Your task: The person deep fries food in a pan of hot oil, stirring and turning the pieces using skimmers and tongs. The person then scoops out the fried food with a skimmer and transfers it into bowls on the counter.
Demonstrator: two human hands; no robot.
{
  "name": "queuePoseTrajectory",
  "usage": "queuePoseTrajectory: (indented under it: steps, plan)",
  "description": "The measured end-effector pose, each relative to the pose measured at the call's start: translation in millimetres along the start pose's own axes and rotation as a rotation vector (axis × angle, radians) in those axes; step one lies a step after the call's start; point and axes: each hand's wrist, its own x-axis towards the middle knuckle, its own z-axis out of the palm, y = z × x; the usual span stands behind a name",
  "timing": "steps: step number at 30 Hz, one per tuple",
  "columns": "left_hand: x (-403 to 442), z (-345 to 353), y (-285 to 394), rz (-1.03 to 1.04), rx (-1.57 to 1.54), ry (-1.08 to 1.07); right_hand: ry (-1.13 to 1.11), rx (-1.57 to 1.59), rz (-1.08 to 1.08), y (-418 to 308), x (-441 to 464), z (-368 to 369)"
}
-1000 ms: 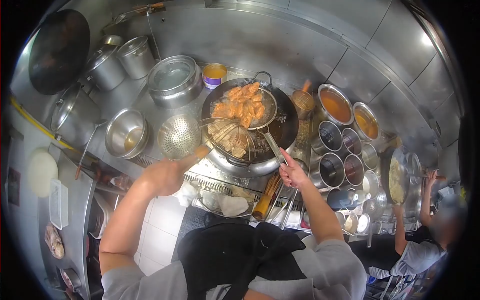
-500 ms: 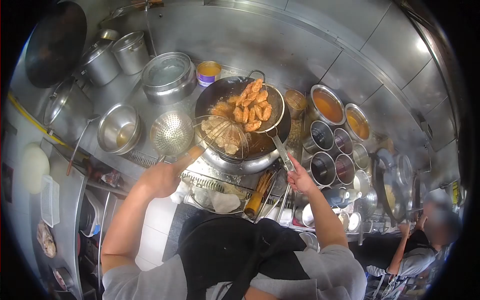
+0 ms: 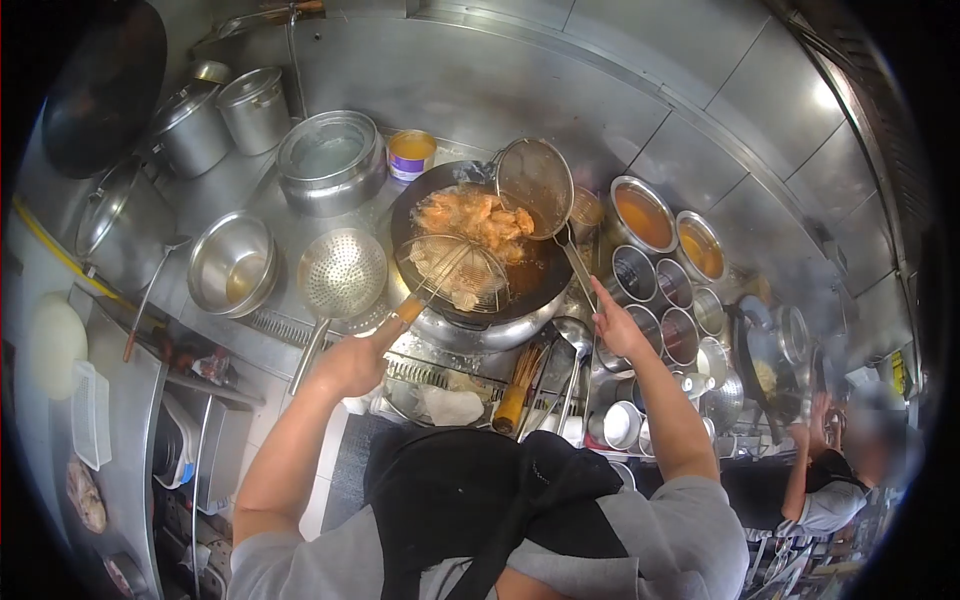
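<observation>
While our left hand (image 3: 354,368) wraps firmly around the wooden handle of a wire skimmer (image 3: 458,268), our right hand (image 3: 617,330) grips a tilted mesh strainer (image 3: 533,185) by its metal handle. Orange-brown pieces (image 3: 470,214) lie in the wok (image 3: 545,287) beneath and beside both tools. A perforated ladle (image 3: 342,268) crowds our left side, its handle near our hand; metal pots (image 3: 679,337) hem in our right, and a purple-labelled tin (image 3: 410,166) stands behind the wok.
</observation>
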Motion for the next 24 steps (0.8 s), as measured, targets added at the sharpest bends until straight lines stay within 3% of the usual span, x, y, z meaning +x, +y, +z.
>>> queuePoseTrajectory:
  steps: [2,4,5,9,14,16,18,20,24]
  plan:
    - [1,12,0,0.014,-0.034,0.014,0.024,-0.038,-0.036,12,4,0]
    - [3,24,-2,0.046,-0.065,0.043,0.178,-0.219,-0.262,28,13,1]
    - [4,27,-1,0.039,-0.074,0.037,0.096,-0.217,-0.141,4,5,-11]
    - [5,36,-4,0.029,-0.080,0.039,0.088,-0.251,-0.056,-42,-4,-36]
    - [6,34,-5,-0.018,-0.084,0.022,0.173,-0.228,-0.106,-40,18,-59]
    - [4,35,-2,-0.030,-0.094,0.017,0.336,-0.230,-0.203,-16,41,-60]
    - [4,39,-3,-0.038,-0.078,0.009,0.376,-0.213,-0.174,-20,51,-59]
    - [5,49,-8,-0.028,-0.095,0.036,0.364,-0.270,0.104,-21,62,-56]
    - [4,51,-5,-0.037,-0.081,0.025,0.394,-0.300,0.195,60,115,-10]
